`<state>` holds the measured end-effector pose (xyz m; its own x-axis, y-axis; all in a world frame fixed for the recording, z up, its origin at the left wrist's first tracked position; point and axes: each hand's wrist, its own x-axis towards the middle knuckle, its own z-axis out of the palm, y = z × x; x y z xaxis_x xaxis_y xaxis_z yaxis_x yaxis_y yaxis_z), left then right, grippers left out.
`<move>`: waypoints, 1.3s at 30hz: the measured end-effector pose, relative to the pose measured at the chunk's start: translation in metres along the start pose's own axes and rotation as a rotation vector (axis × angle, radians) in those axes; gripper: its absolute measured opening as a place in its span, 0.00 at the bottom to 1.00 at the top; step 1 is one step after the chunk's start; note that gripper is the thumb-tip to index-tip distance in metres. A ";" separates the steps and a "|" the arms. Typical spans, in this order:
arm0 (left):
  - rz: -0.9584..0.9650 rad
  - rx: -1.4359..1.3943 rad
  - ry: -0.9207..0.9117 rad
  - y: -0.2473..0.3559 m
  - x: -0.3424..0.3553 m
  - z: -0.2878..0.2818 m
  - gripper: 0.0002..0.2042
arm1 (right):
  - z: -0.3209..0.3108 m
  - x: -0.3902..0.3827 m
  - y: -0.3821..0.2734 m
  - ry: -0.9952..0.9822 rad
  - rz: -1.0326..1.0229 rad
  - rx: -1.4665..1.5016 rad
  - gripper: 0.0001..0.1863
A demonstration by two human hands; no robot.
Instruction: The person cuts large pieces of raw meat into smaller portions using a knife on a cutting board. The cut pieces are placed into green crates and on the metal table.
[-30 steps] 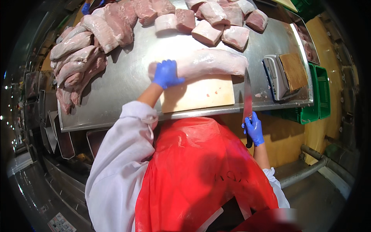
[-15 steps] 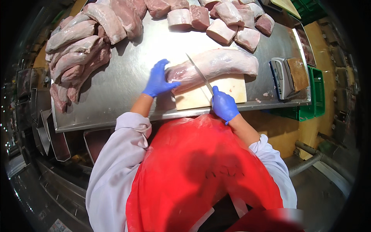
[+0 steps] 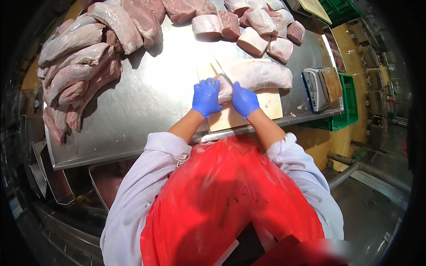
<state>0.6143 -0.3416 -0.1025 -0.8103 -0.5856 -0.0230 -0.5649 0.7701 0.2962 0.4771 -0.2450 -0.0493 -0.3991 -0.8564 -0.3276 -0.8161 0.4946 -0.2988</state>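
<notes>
A long pale pork loin point(image 3: 262, 75) lies across a cream cutting board point(image 3: 271, 103) at the table's front edge. My right hand point(image 3: 245, 100), in a blue glove, is closed around the handle of a knife point(image 3: 222, 68). Its blade points away to the upper left and crosses the loin near its left end. Just left of the blade, my blue-gloved left hand point(image 3: 207, 96) grips that end from above, fingers bent over the meat. The knife's handle is hidden inside my right hand, and how deep the blade sits cannot be seen.
Whole loins point(image 3: 73, 66) are heaped at the left of the steel table point(image 3: 146, 102). Thick cut chunks point(image 3: 253, 41) lie at the back. A scale point(image 3: 317, 88) stands on the right, with green crates point(image 3: 349, 99) beyond the table edge.
My left hand has moved right and closed over the loin's left end, where its fingers were spread before. The knife has come down across the meat, and my right hand is nearer the left one.
</notes>
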 end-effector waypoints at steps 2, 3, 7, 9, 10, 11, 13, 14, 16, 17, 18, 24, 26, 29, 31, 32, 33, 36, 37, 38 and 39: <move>0.014 -0.017 -0.004 -0.002 -0.001 -0.004 0.39 | 0.023 -0.034 0.046 0.057 -0.088 -0.037 0.13; 0.012 -0.009 -0.009 -0.005 -0.002 -0.002 0.39 | 0.018 -0.054 0.051 -0.072 -0.032 -0.081 0.14; 0.015 -0.004 0.013 -0.002 -0.010 0.000 0.37 | 0.029 -0.051 0.053 -0.158 0.049 -0.061 0.15; 0.013 -0.003 0.036 0.003 -0.011 -0.002 0.35 | 0.059 -0.006 0.053 0.158 -0.177 -0.019 0.13; -0.009 0.007 0.047 0.001 -0.010 0.003 0.34 | 0.048 0.017 0.029 -0.040 0.003 0.022 0.14; -0.025 0.016 0.057 0.000 -0.010 0.005 0.34 | 0.053 0.028 0.026 -0.011 -0.004 -0.068 0.15; -0.046 -0.021 0.090 -0.009 -0.005 0.005 0.32 | 0.055 0.026 0.034 -0.009 -0.047 -0.055 0.15; -0.066 -0.058 0.080 -0.011 -0.002 0.006 0.32 | 0.057 0.014 0.042 -0.039 -0.020 -0.028 0.14; -0.126 -0.166 0.151 -0.023 0.005 0.008 0.31 | 0.063 -0.027 0.061 -0.101 0.022 0.022 0.14; -0.205 -0.313 0.087 -0.031 0.010 0.006 0.30 | 0.065 -0.050 0.075 -0.149 0.015 -0.015 0.13; -0.287 -0.458 0.021 -0.043 0.014 0.004 0.28 | 0.061 -0.075 0.084 -0.172 0.013 -0.026 0.12; -0.328 -1.779 -0.032 -0.063 0.045 -0.023 0.23 | 0.035 -0.180 0.190 -0.228 -0.118 0.060 0.16; -0.266 -1.817 0.048 -0.066 0.084 -0.027 0.16 | 0.028 -0.190 0.225 -0.100 -0.089 0.142 0.15; -0.102 -1.909 0.225 -0.008 0.146 -0.074 0.18 | 0.034 -0.207 0.266 0.038 0.032 0.378 0.15; -0.128 -1.542 0.240 0.039 0.162 -0.070 0.27 | 0.016 -0.209 0.260 0.065 0.135 0.501 0.16; 0.019 -1.067 0.305 0.022 0.165 -0.019 0.37 | 0.008 -0.200 0.260 0.074 0.131 0.524 0.16; 0.133 -0.577 0.354 -0.001 0.167 0.031 0.47 | 0.002 -0.188 0.261 0.075 0.115 0.547 0.16; 0.010 0.088 -0.227 0.098 0.135 0.012 0.60 | 0.019 -0.208 0.276 0.121 0.240 0.784 0.14; -0.047 0.058 -0.283 0.094 0.142 0.014 0.59 | 0.018 -0.206 0.274 0.105 0.253 0.859 0.13; -0.106 0.027 -0.338 0.087 0.151 0.013 0.59 | 0.020 -0.200 0.275 0.130 0.241 0.899 0.12; -0.123 -0.110 -0.437 0.081 0.164 -0.005 0.55 | 0.027 -0.202 0.277 0.139 0.244 0.936 0.10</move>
<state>0.4362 -0.3764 -0.0776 -0.7411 -0.4914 -0.4574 -0.6604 0.6562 0.3650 0.3434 0.0689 -0.0905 -0.6079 -0.6950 -0.3839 -0.0666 0.5265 -0.8476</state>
